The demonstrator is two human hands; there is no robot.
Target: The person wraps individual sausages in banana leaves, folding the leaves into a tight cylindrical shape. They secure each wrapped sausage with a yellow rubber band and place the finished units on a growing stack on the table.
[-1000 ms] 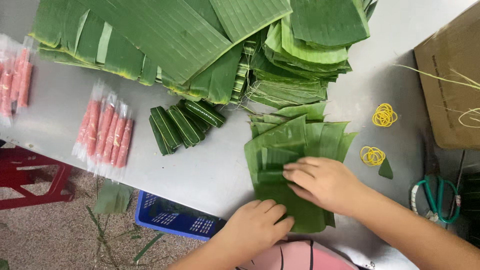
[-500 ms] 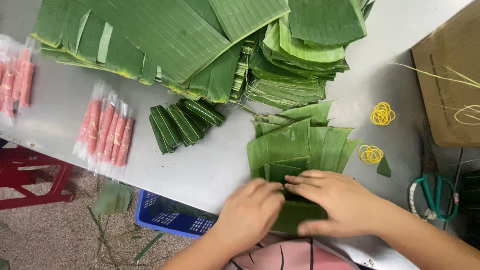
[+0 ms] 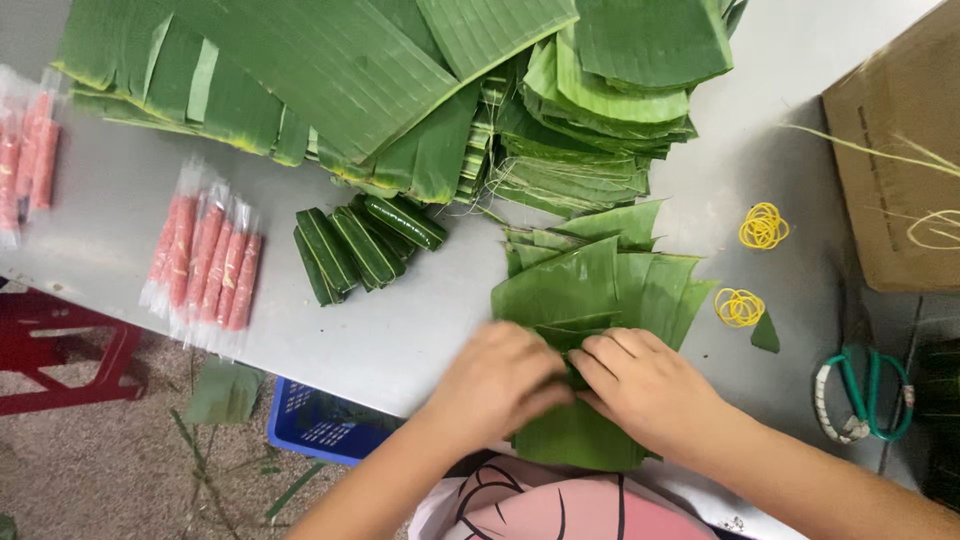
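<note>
Two hands meet on one folded leaf at the lower middle of the frame.

Far left, pink sausage packs [image 3: 205,262] lie on the grey table [image 3: 400,330], then a cluster of finished green rolls [image 3: 362,243] at centre left. And now the action: the left hand [image 3: 497,382] comes in from the lower left, fingers curled narrow and pinching the fold of the cut banana leaf [image 3: 590,295]. Right against it the right hand [image 3: 650,388] presses flat-ish, fingertips tucked on the same crease. Both sit on the leaf's near end, equally close; its long axis runs away from the person toward the big leaf pile [image 3: 420,90] at top. Further right, yellow rubber bands [image 3: 740,307], then green-handled scissors [image 3: 865,395].
</note>
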